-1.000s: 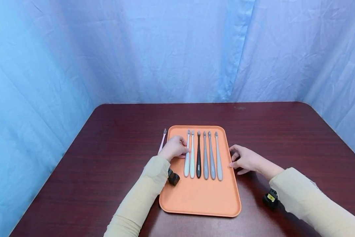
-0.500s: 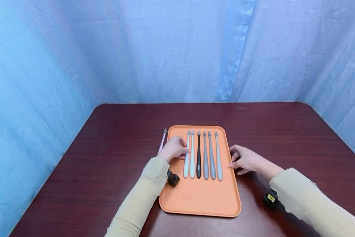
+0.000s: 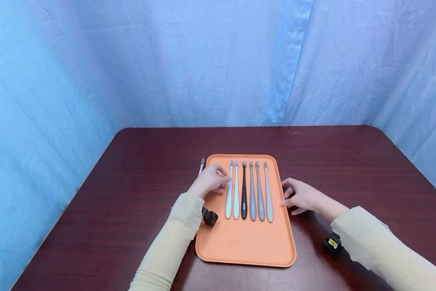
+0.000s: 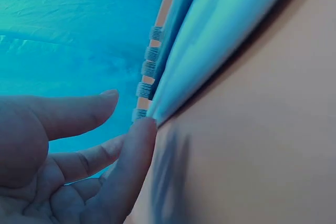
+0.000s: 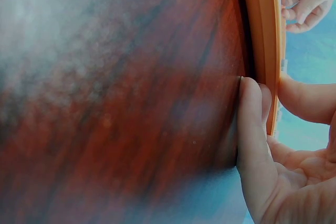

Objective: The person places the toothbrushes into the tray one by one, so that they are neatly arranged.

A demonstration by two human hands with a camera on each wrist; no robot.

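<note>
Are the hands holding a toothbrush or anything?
Nothing is held. The left hand hovers beside the white toothbrush; the right hand touches the orange tray's edge.

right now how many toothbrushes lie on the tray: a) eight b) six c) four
b: six toothbrushes lie side by side on the tray, two pale, one black, three grey; a pink toothbrush lies off it on the table by the left hand.

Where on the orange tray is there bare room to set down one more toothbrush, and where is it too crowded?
The near half of the orange tray, below the handle ends, lies bare. A strip also lies bare between the leftmost white toothbrush and the left rim, though the left hand covers part of it. The row of six toothbrushes is packed tight. The right hand touches the right rim.
</note>
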